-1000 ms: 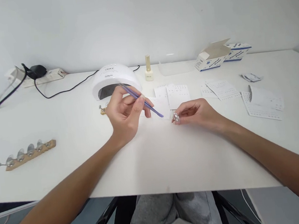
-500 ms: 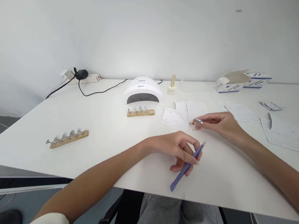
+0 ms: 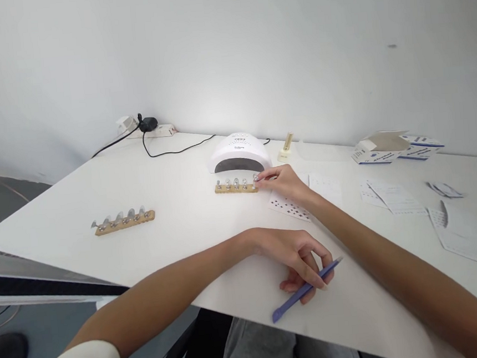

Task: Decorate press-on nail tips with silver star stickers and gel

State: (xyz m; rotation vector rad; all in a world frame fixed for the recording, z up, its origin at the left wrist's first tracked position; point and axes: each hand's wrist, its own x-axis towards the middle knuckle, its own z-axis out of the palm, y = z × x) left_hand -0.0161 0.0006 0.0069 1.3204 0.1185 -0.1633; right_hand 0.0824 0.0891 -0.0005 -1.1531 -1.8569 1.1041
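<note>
My left hand [image 3: 301, 257] rests near the table's front edge, its fingers wrapped round a slim purple nail tool [image 3: 293, 300] with a pale pointed tip and a widened flat end. Farther off, my right hand [image 3: 283, 182] pinches a small shiny nail tip [image 3: 255, 177] at the right end of a short wooden display strip [image 3: 233, 190]. Several clear nail tips [image 3: 236, 183] stand upright on metal bases along that strip. My fingers partly hide the held one, and I cannot tell whether its base touches the wood.
Behind the strip stands a white nail lamp [image 3: 240, 151]. A second wooden strip [image 3: 125, 222] with clear nail tips lies left. Sticker sheets [image 3: 291, 208] spread under and beyond my right arm. An opened carton [image 3: 380, 149] and a pale bottle [image 3: 286, 148] stand at the back.
My right hand has moved left and away from me, from the sticker sheets to the right end of the strip, carrying the nail tip. My left hand keeps the purple tool. The view has shifted slightly.
</note>
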